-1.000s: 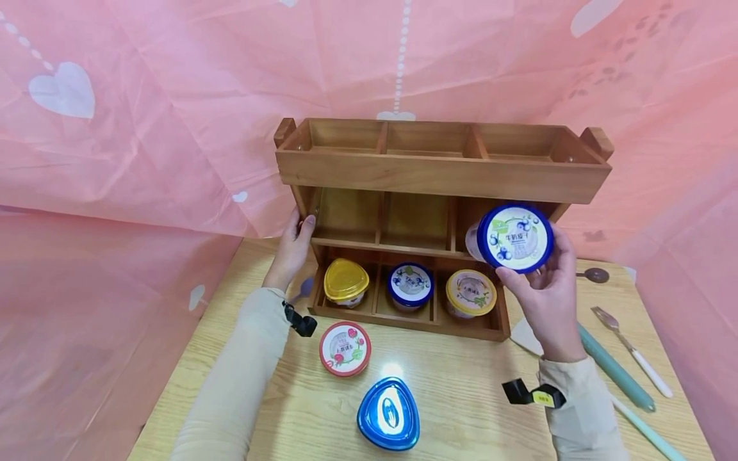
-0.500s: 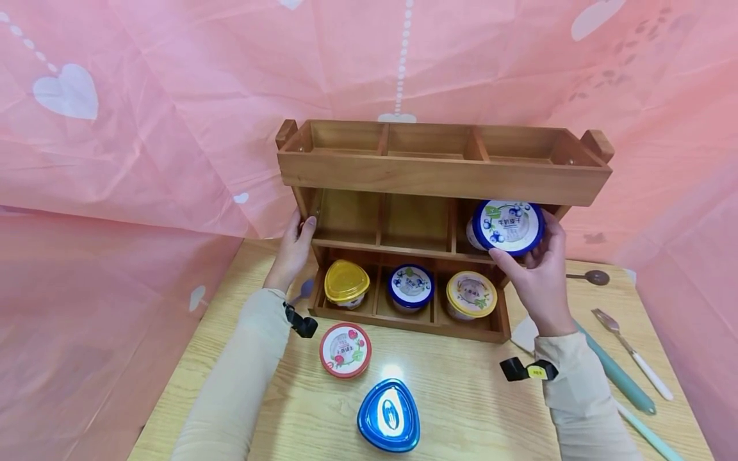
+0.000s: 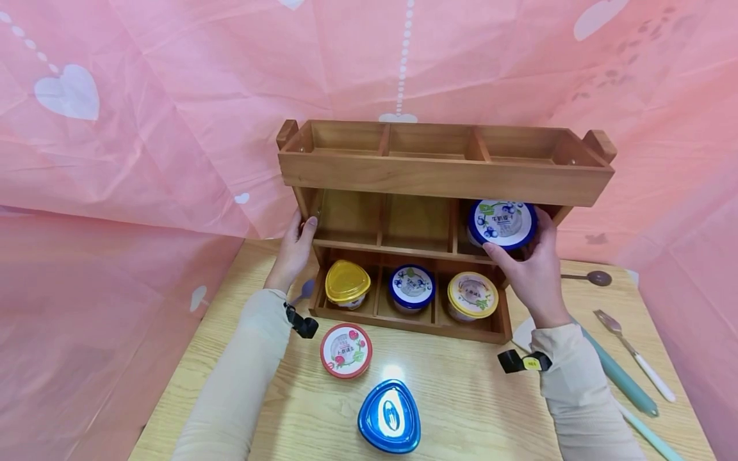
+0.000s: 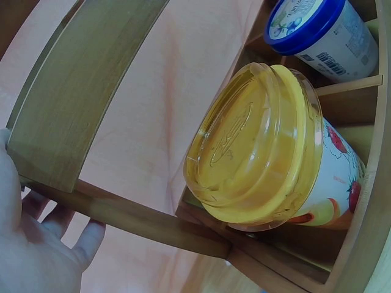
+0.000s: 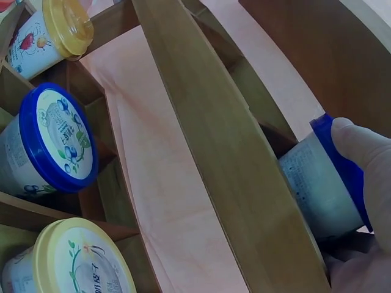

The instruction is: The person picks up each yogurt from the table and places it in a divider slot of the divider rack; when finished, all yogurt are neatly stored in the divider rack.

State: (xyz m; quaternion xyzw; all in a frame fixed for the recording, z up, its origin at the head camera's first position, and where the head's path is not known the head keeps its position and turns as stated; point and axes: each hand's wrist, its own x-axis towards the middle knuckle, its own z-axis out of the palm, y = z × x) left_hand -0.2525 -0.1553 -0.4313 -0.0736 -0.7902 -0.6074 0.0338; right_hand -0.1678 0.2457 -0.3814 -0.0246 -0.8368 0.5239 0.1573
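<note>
- The step in hand looked to be setting a blue-lidded cup [image 3: 501, 223] into the right compartment of the middle shelf [image 3: 418, 221].
- The cup was partly inside that compartment, its lid tilted toward the person; its base was hidden behind the front board, so whether it touched the shelf floor could not be told.
- The next move seemed to call for seating the base squarely, then loosening the grip without knocking the cup against the top tray [image 3: 444, 179] just above.
- The right hand [image 3: 535, 272] was closed round the cup, spread about as wide as the lid, with the thumb on the near rim and the fingers at the right side.
- The left hand [image 3: 292, 250] gripped the wooden rack's left upright, fingers bent behind it and thumb in front, probably to steady it.
- Below, a domed yellow cup [image 3: 347, 282], a lower blue cup [image 3: 412, 287] and a pale yellow cup [image 3: 473, 294] each filled a compartment.
- A red-lidded cup [image 3: 346, 350] and a blue tub [image 3: 389, 416] stood on the table [image 3: 461, 390] in front.
</note>
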